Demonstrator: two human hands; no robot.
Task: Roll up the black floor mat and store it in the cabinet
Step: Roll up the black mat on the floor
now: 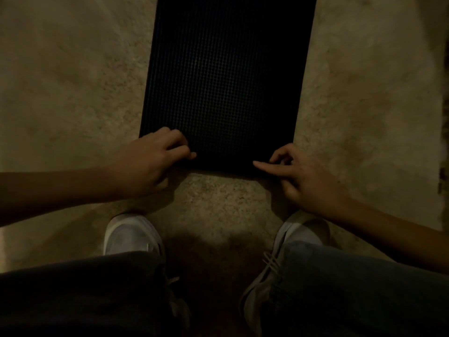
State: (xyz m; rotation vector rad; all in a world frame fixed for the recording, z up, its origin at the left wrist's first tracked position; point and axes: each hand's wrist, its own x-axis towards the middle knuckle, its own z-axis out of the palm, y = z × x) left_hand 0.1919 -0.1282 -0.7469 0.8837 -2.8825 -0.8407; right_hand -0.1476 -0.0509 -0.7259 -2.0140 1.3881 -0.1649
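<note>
The mat (226,81) lies flat on the floor (73,81), extending forward from both hands. The left hand (148,161) rests on the near-left corner, fingers curled over the edge. The right hand (298,176) sits at the near-right corner, index finger extended along the edge. Whether either hand pinches the mat cannot be determined. Shoes (132,235) stand behind the hands.

Bare forearms, dark trousers (80,295), pale laced sneakers (132,235)
</note>
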